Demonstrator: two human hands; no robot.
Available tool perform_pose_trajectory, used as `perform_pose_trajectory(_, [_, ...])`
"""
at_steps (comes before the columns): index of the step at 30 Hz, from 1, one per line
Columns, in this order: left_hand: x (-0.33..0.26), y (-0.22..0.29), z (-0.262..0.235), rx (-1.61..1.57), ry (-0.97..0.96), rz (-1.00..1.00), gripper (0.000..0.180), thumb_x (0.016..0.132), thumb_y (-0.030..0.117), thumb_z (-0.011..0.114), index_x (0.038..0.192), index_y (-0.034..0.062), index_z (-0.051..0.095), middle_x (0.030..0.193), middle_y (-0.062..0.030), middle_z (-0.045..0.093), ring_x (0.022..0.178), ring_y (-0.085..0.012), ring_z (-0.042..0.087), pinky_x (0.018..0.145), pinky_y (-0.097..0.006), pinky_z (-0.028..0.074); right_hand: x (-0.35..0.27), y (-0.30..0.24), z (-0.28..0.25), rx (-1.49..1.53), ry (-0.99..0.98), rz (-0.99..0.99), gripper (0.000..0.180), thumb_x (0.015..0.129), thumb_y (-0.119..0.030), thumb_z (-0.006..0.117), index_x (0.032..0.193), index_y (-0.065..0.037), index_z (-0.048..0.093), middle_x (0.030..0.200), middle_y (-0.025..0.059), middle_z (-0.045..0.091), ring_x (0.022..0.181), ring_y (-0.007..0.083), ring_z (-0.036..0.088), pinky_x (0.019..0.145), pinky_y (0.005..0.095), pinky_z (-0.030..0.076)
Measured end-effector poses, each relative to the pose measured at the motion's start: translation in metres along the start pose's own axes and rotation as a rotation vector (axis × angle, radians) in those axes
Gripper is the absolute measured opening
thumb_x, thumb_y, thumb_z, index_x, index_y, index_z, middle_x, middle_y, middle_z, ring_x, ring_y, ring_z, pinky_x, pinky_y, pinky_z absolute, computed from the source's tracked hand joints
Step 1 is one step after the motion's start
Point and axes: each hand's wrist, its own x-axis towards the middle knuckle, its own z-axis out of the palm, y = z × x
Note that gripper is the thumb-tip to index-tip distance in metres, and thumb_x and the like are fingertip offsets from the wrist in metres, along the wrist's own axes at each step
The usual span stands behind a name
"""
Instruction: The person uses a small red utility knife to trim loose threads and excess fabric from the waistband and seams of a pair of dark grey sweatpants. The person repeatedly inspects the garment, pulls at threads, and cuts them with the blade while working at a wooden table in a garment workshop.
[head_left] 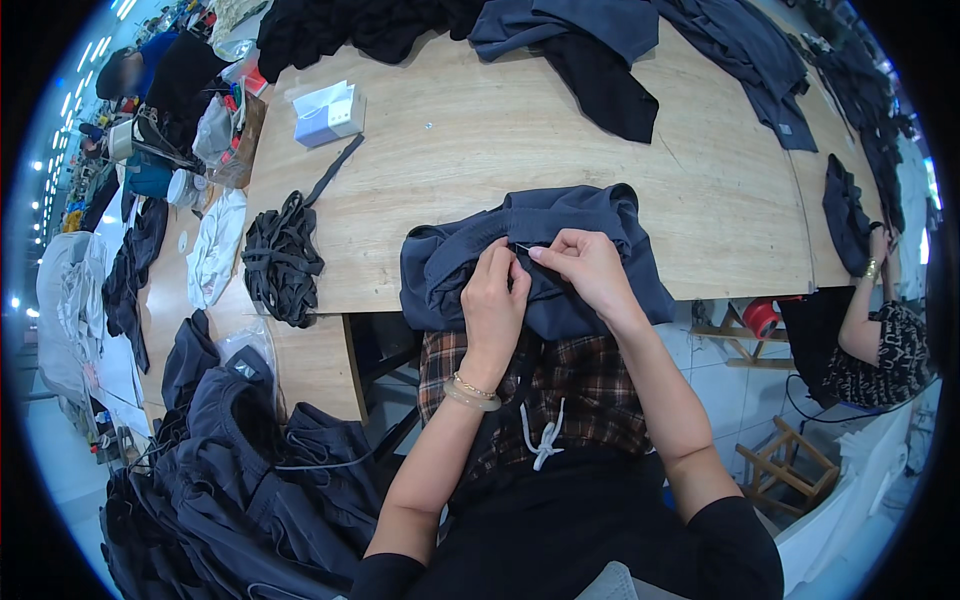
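A dark slate-blue garment [560, 225] lies bunched at the near edge of the wooden table [480, 150], hanging partly over my lap. My left hand [493, 295] pinches a fold of its fabric; a bracelet sits on that wrist. My right hand [590, 270] grips the same fold just to the right, fingertips meeting the left hand's. A thin dark cord or thread end shows between the fingertips.
A bundle of black cords [280, 260] lies to the left on the table, with a small white box [328, 112] behind it. Dark garments are heaped at the far edge [600, 50] and at lower left [240, 470]. Another person [880, 330] sits at right.
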Motion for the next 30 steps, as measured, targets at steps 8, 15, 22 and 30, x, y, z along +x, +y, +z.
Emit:
perform_pose_trajectory(8, [-0.001,0.002,-0.006,0.017,0.027,-0.062,0.018,0.087,-0.002,0.065,0.104,-0.004,0.06,0.099,-0.0178,0.068,0.085,-0.0331,0.07,0.075,-0.04,0.056,0.003,0.001,0.0,-0.042,0.023,-0.015,0.036,0.085,-0.03,0.081,0.072,0.001,0.067,0.056,0.0003,0.056,0.055,0.0053,0.044,0.051,0.0272,0.033])
perform_pose_trajectory(15, [0.002,0.009,-0.019,0.085,-0.007,-0.178,0.019,0.089,0.005,0.071,0.104,-0.0038,0.062,0.094,-0.017,0.068,0.082,-0.0296,0.07,0.073,-0.038,0.056,-0.017,-0.02,-0.026,0.162,0.015,0.098,0.032,0.087,-0.029,0.08,0.075,-0.001,0.069,0.061,-0.0028,0.058,0.055,0.0033,0.044,0.051,0.0226,0.03])
perform_pose_trajectory(22, [0.011,0.001,-0.002,0.222,-0.025,-0.086,0.011,0.09,0.007,0.07,0.095,-0.0008,0.064,0.089,-0.0157,0.065,0.081,-0.0349,0.066,0.071,-0.042,0.053,-0.022,-0.025,-0.023,0.201,-0.028,0.136,0.032,0.09,-0.03,0.078,0.077,-0.002,0.069,0.065,-0.0033,0.058,0.056,0.0025,0.044,0.049,0.0218,0.031])
perform_pose_trajectory(30, [0.004,-0.011,-0.011,-0.036,-0.092,-0.152,0.007,0.09,-0.001,0.061,0.095,-0.0041,0.063,0.096,-0.0188,0.069,0.084,-0.0377,0.068,0.074,-0.045,0.054,-0.022,-0.006,0.002,0.265,-0.08,0.229,0.037,0.091,-0.033,0.076,0.074,-0.002,0.067,0.061,-0.0034,0.056,0.053,0.0028,0.043,0.047,0.022,0.029])
